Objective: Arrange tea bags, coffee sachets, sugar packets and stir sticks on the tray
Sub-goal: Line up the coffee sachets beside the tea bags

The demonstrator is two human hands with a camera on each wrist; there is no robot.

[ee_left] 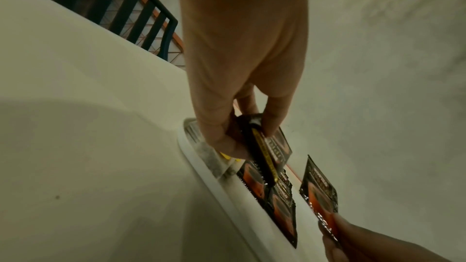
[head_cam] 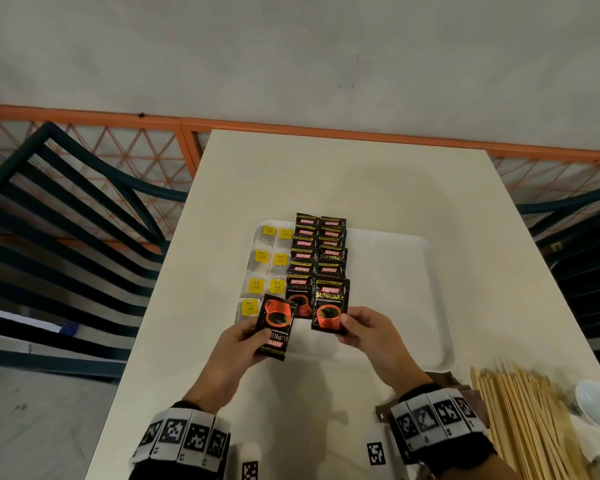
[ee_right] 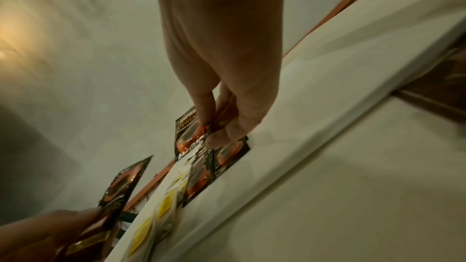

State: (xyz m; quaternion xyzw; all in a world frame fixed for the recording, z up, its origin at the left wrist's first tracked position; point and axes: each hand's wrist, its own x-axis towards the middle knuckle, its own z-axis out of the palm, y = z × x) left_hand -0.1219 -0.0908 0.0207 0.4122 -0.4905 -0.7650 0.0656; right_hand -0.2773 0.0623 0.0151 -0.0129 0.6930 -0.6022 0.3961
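Both hands' fingers pinch coffee sachets: left hand (head_cam: 238, 344) one (head_cam: 275, 328), right hand (head_cam: 368, 329) another (head_cam: 329, 304).

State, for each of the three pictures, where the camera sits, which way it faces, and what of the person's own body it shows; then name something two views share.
Head: on the head, facing down at the tray; both hands and banded wrists show.
Left wrist: along the left hand, which pinches a coffee sachet above the tray's near rim.
Right wrist: along the right hand, which pinches another sachet over the coffee rows.
Shared: each wrist view catches the other hand's sachet; all show the yellow-tagged tea bags.
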